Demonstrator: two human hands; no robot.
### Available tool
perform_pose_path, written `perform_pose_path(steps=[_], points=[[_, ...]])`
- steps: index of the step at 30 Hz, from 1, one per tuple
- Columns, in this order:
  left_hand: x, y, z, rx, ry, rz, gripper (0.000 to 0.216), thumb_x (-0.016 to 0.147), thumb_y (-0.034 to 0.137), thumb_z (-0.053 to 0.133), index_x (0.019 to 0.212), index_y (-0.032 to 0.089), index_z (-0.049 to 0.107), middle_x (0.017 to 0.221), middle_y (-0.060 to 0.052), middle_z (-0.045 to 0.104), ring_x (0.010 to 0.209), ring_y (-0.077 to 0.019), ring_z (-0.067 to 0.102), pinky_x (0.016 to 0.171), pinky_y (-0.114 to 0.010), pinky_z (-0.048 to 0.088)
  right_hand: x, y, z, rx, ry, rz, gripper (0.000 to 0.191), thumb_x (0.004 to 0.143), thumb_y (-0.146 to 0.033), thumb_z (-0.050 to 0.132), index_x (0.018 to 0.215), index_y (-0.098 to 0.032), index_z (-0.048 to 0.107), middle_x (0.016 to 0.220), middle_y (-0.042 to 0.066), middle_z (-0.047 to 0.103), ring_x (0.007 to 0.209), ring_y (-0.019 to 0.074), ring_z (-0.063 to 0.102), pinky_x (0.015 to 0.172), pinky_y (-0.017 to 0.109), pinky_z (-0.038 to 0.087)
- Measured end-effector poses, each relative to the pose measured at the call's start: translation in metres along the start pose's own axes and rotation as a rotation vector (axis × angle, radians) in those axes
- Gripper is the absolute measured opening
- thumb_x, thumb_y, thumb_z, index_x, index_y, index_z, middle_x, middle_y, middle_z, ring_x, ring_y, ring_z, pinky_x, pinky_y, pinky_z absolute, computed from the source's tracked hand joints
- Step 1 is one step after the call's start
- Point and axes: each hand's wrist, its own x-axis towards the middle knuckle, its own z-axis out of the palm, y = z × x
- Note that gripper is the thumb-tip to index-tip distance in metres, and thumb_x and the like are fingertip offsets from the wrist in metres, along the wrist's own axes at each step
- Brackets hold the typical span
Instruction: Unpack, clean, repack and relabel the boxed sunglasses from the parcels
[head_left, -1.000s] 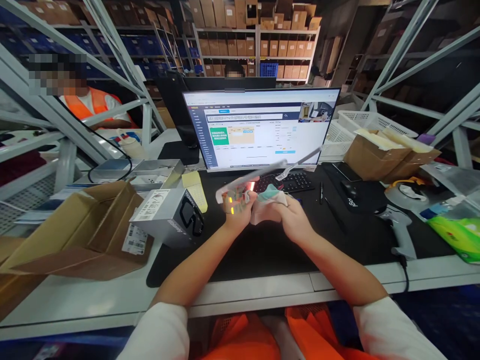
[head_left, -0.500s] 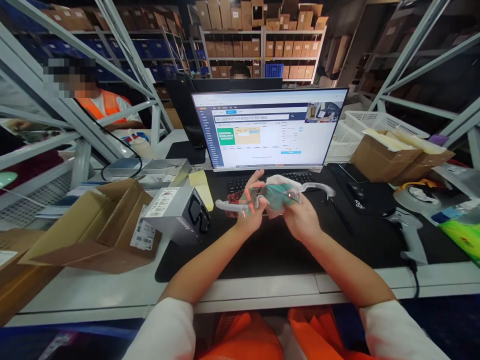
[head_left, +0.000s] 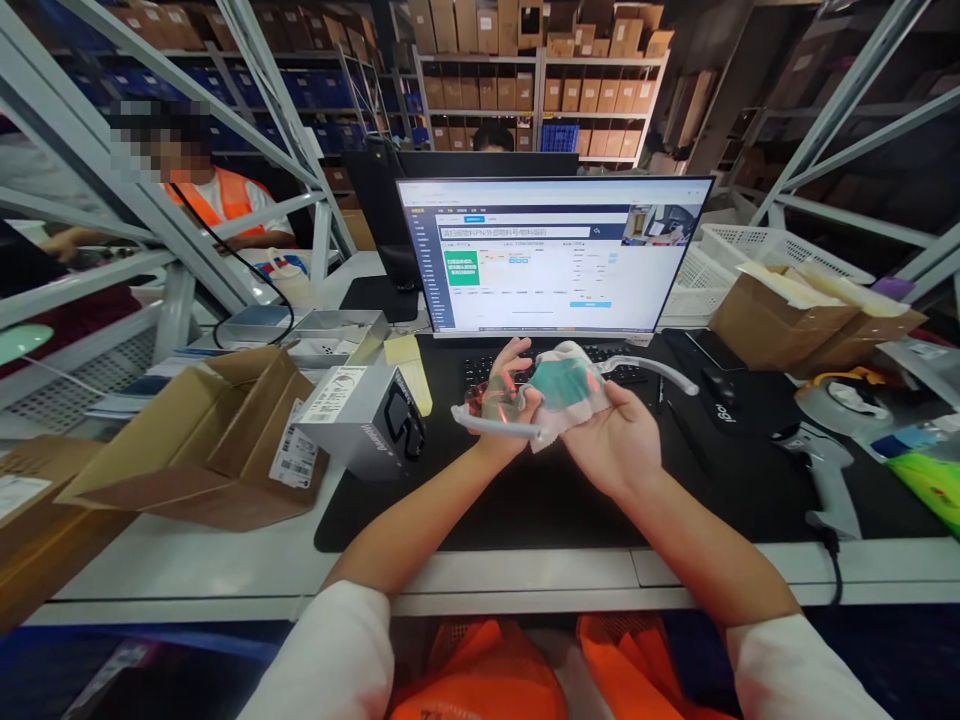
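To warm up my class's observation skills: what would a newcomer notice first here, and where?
Probably the bright monitor in the middle, standing out against the darker surroundings. In front of it, lower in the picture, the left hand and right hand hold pale-framed glasses with a pale cloth or tissue. To the left, an open cardboard box sits beside a grey box printed with goggles.

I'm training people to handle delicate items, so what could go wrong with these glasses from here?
The glasses are held up above the black mat, so a loose grip might let them drop. The left hand's fingers show through one lens and could smudge it. One long temple arm sticks out beyond the right hand and might bend if knocked.
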Motion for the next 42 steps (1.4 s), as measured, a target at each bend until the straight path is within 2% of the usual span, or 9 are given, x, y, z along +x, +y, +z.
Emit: perform_pose_path(steps=[4, 10, 15, 21, 27, 31, 34, 39, 42], points=[[-0.001, -0.003, -0.001, 0.010, 0.041, -0.003, 0.039, 0.097, 0.055, 0.061, 0.121, 0.024, 0.060, 0.145, -0.014, 0.058, 0.145, -0.0289, 0.049, 0.121, -0.054, 0.039, -0.002, 0.004, 0.001, -0.032, 0.015, 0.079, 0.036, 0.090, -0.044, 0.051, 0.109, -0.024, 0.074, 0.125, 0.006, 0.074, 0.128, 0.0281, 0.063, 0.112, 0.053, 0.050], [-0.001, -0.004, 0.000, -0.035, 0.062, -0.011, 0.035, 0.099, 0.051, 0.059, 0.123, 0.025, 0.059, 0.138, -0.013, 0.065, 0.147, -0.0282, 0.047, 0.121, -0.053, 0.039, -0.004, 0.001, 0.003, 0.054, 0.019, -0.048, 0.038, 0.097, -0.041, 0.045, 0.115, -0.024, 0.074, 0.131, 0.004, 0.072, 0.135, 0.0265, 0.059, 0.118, 0.053, 0.045], [0.000, -0.002, 0.002, -0.118, 0.121, -0.097, 0.035, 0.095, 0.051, 0.065, 0.116, 0.024, 0.061, 0.134, -0.012, 0.068, 0.136, -0.0274, 0.059, 0.120, -0.049, 0.041, -0.008, 0.013, 0.008, 0.074, -0.013, 0.149, 0.044, 0.103, -0.041, 0.037, 0.117, -0.021, 0.073, 0.133, 0.006, 0.071, 0.140, 0.0242, 0.054, 0.126, 0.048, 0.037], [0.004, 0.005, 0.006, -0.165, 0.109, -0.030, 0.026, 0.096, 0.044, 0.067, 0.114, 0.026, 0.061, 0.123, -0.009, 0.073, 0.134, -0.0261, 0.062, 0.116, -0.048, 0.047, -0.006, -0.003, 0.007, 0.096, 0.063, -0.019, 0.044, 0.105, -0.043, 0.035, 0.126, -0.026, 0.069, 0.135, 0.002, 0.070, 0.144, 0.0230, 0.051, 0.127, 0.053, 0.034], [0.002, 0.020, 0.007, -0.179, 0.076, -0.022, 0.029, 0.098, 0.044, 0.064, 0.123, 0.027, 0.061, 0.127, -0.007, 0.071, 0.129, -0.0205, 0.065, 0.113, -0.040, 0.050, -0.011, 0.006, 0.006, 0.071, -0.007, 0.177, 0.043, 0.103, -0.045, 0.038, 0.124, -0.025, 0.070, 0.137, 0.002, 0.069, 0.143, 0.0249, 0.052, 0.127, 0.053, 0.033], [0.001, 0.020, 0.008, -0.146, 0.118, 0.005, 0.030, 0.096, 0.043, 0.068, 0.120, 0.025, 0.063, 0.122, -0.009, 0.073, 0.116, -0.0199, 0.070, 0.099, -0.034, 0.057, -0.009, -0.011, 0.003, 0.043, -0.003, 0.069, 0.041, 0.101, -0.045, 0.042, 0.128, -0.028, 0.068, 0.137, 0.002, 0.068, 0.143, 0.0255, 0.051, 0.126, 0.057, 0.034], [0.001, 0.019, 0.010, -0.146, 0.126, 0.018, 0.030, 0.095, 0.041, 0.069, 0.120, 0.025, 0.064, 0.121, -0.008, 0.073, 0.114, -0.0198, 0.071, 0.097, -0.034, 0.057, -0.013, -0.012, 0.006, 0.041, 0.010, -0.001, 0.042, 0.101, -0.047, 0.042, 0.129, -0.029, 0.067, 0.140, 0.002, 0.067, 0.144, 0.0249, 0.050, 0.126, 0.056, 0.033], [-0.002, 0.022, 0.010, -0.067, 0.109, -0.054, 0.032, 0.097, 0.046, 0.066, 0.119, 0.024, 0.067, 0.119, -0.009, 0.073, 0.113, -0.0209, 0.070, 0.101, -0.037, 0.055, -0.019, 0.016, 0.010, 0.047, 0.035, 0.134, 0.041, 0.102, -0.047, 0.042, 0.123, -0.026, 0.071, 0.137, 0.002, 0.069, 0.142, 0.0243, 0.052, 0.126, 0.052, 0.036], [-0.004, 0.022, 0.009, -0.131, 0.103, -0.174, 0.037, 0.094, 0.053, 0.067, 0.117, 0.024, 0.069, 0.119, -0.009, 0.073, 0.111, -0.0217, 0.070, 0.101, -0.037, 0.054, -0.013, 0.019, 0.005, 0.061, 0.021, 0.159, 0.038, 0.102, -0.045, 0.043, 0.119, -0.026, 0.071, 0.133, 0.002, 0.071, 0.142, 0.0239, 0.053, 0.124, 0.052, 0.040]])
